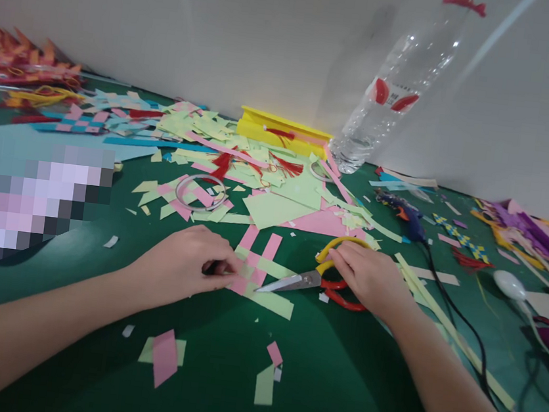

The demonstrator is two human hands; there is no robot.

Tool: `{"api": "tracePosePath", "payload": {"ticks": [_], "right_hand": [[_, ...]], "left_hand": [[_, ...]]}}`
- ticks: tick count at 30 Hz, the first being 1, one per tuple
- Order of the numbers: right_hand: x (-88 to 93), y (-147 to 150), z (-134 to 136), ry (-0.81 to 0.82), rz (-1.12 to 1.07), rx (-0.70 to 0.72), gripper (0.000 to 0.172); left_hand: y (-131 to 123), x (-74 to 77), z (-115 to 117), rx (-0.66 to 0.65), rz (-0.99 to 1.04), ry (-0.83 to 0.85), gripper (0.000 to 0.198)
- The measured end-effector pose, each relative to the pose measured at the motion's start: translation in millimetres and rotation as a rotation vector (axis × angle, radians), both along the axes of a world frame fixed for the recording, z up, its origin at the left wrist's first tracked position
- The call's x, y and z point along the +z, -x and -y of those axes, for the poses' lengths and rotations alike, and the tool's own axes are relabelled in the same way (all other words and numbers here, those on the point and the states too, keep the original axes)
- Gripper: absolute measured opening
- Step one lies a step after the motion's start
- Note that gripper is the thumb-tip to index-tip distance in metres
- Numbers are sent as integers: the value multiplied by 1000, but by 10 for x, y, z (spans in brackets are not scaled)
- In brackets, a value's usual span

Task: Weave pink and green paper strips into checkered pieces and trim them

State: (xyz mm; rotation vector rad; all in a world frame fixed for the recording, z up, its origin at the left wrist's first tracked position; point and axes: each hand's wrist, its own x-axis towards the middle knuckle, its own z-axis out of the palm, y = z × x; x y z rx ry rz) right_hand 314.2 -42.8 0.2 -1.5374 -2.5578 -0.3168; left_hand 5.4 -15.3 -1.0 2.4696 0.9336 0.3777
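My left hand [193, 259] pinches the left edge of a small woven piece of pink and pale green paper strips [262, 267], thumb and fingers closed on it. Loose strip ends stick out toward the back and the right. In my right hand [370, 276] is a pair of scissors [305, 281] with one yellow and one red handle loop. Its blades point left, and their tips lie at the woven piece, close to the lower green strip. Whether the blades touch the paper I cannot tell. Small pink and green offcuts [165, 355] lie nearer to me.
Behind my hands are piled paper strips [185, 123], red tassels [222, 164], a tape roll [201, 192] and a folded yellow sheet [282, 134]. A clear plastic bottle [396, 94] stands by the wall. A glue gun [406, 218] with a black cord lies at right, beyond my right hand.
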Motion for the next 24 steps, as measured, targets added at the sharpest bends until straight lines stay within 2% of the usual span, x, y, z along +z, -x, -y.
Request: {"api": "tracePosePath", "payload": {"ticks": [5, 10, 24], "right_hand": [[-6, 41, 2, -110, 49, 57, 49], [20, 22, 2, -121, 81, 112, 50], [59, -79, -11, -163, 154, 100, 54]], "left_hand": [[-6, 16, 2, -7, -3, -11, 14], [-10, 3, -2, 14, -10, 0, 14], [-1, 14, -1, 4, 9, -5, 13]]}}
